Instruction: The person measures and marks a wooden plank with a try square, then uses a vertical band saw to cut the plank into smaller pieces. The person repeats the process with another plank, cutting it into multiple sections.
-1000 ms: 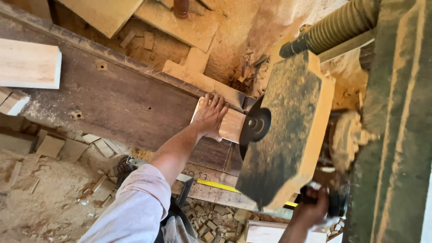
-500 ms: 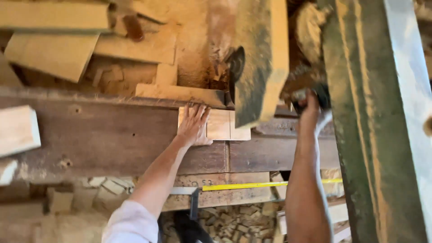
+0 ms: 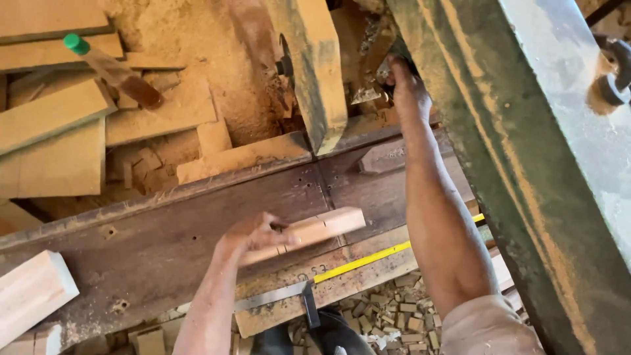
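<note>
Left hand laid over a pale wood block, fingers curled round its near end, pressing it flat on the dark worktop. Block jutting toward 3 o'clock past the fingertips, free end bare. Just below, at 6 o'clock, a yellow ruler strip running along the worktop's front edge. Right hand stretched up toward 1 o'clock, closed on something dark beside the green machine frame; exact grip hidden, cannot tell. Saw guard, a thick sawdust-coated slab, standing at 12 o'clock just left of that hand. Loose planks piled at 10 o'clock, with a green-capped bottle lying on them. Offcuts scattered on the floor at 5 o'clock.
</note>
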